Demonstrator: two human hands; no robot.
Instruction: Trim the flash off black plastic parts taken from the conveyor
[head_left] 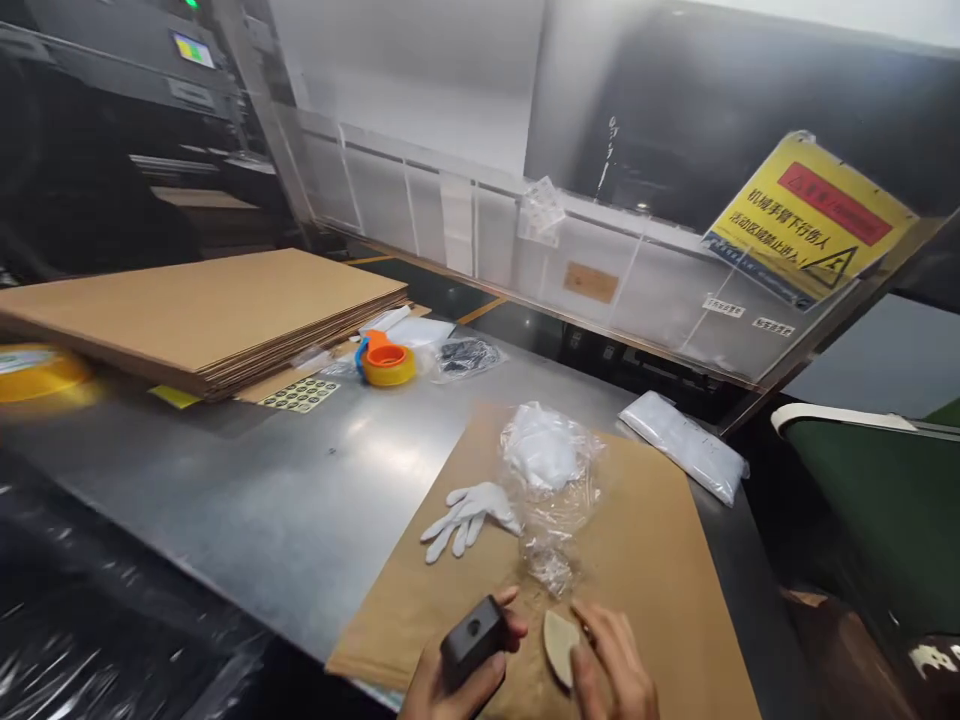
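Observation:
Near the bottom of the head view, my left hand (480, 685) is closed round a dark rectangular block (472, 638) with a round hole in its end. To its right, my right hand (619, 665) grips a small beige half-round pad (559, 648) between thumb and fingers. Both are above a brown paper sheet (645, 540) laid on the metal table. Just beyond my hands lies a crumpled clear plastic bag (551, 515) with white material (541, 448) in it. A white glove (469, 515) rests on the paper to the bag's left, its fingers spread.
Flat cardboard sheets (225, 310) are stacked at the back left. Beside them sit an orange tape dispenser (387, 360), a sticker sheet (300, 394) and a yellow tape roll (41, 372). A wrapped white packet (682, 445) lies at the right edge, below a yellow warning sign (814, 220).

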